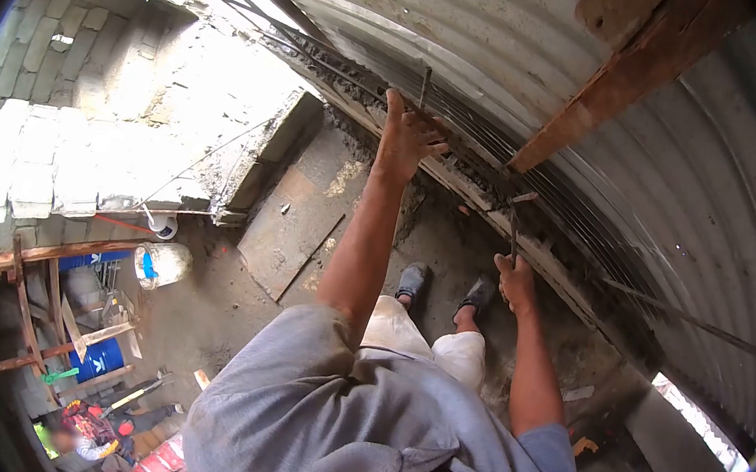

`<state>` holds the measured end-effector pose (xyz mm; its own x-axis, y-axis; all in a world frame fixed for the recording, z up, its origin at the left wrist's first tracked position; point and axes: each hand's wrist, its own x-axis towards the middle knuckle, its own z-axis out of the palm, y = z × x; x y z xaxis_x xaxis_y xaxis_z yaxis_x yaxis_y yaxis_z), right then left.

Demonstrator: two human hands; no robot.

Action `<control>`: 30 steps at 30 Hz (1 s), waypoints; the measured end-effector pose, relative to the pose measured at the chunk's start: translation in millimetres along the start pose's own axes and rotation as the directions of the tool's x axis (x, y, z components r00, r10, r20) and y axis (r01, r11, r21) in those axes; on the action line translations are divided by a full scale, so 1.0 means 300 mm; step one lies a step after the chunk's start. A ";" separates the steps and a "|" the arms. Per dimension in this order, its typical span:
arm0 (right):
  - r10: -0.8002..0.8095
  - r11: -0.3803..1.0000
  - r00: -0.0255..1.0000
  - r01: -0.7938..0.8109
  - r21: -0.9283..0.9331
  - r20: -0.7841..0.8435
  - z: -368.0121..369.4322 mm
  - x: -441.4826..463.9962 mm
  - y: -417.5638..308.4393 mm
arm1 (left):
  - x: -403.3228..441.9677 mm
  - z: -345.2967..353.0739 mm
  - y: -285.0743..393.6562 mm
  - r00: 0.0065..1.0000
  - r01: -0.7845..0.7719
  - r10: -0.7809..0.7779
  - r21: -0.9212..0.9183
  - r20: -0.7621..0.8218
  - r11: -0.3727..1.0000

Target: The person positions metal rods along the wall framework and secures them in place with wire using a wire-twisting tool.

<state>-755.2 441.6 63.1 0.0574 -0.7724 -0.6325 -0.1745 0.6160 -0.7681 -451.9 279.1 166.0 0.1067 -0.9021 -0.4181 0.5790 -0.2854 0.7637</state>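
My left hand (406, 142) reaches up to the top of a long concrete wall edge (491, 213), fingers apart over the rebar and rough concrete there. A short upright rod (425, 87) stands just beyond its fingers. Lower down to the right, my right hand (515, 280) is closed around the handle of a hammer (515, 227). Its small head points up at the wall edge, close to the thin steel bars (563, 228) that run along it. Whether the head touches the concrete, I cannot tell.
Corrugated metal sheeting (680, 166) rises behind the wall, with a wooden post (596, 93) leaning before it. A board (286, 231) lies on the floor by my feet. A white bucket (163, 266), timber framing (34, 310) and another person (91, 427) are at the left.
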 end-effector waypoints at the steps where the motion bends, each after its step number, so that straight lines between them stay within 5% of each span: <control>1: -0.012 1.000 1.000 0.012 0.006 -0.008 0.005 -0.003 -0.005 | -0.006 0.007 0.008 1.000 0.010 -0.010 -0.015 0.003 1.000; 9: 0.018 1.000 1.000 -0.018 -0.005 -0.005 0.007 0.012 0.010 | 0.008 0.032 0.023 1.000 -0.020 0.021 0.130 -0.001 0.991; 15: 0.018 1.000 1.000 -0.018 -0.021 0.021 -0.015 0.000 -0.021 | 0.022 -0.023 -0.009 0.992 0.063 -0.070 -0.069 -0.103 0.996; 25: 0.037 0.999 0.999 -0.037 0.009 0.017 0.011 0.002 -0.017 | 0.164 -0.180 -0.111 0.983 0.176 -0.178 -0.040 -0.042 0.984; 30: 0.065 0.997 0.998 -0.066 0.032 0.022 0.012 0.008 0.001 | 0.093 -0.097 -0.030 0.999 0.023 -0.025 -0.066 -0.026 0.998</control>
<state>-751.5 440.5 60.9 0.0674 -0.7270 -0.6833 -0.1462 0.6703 -0.7275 -430.6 265.8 133.1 0.1135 -0.8860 -0.4496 0.6336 -0.2840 0.7196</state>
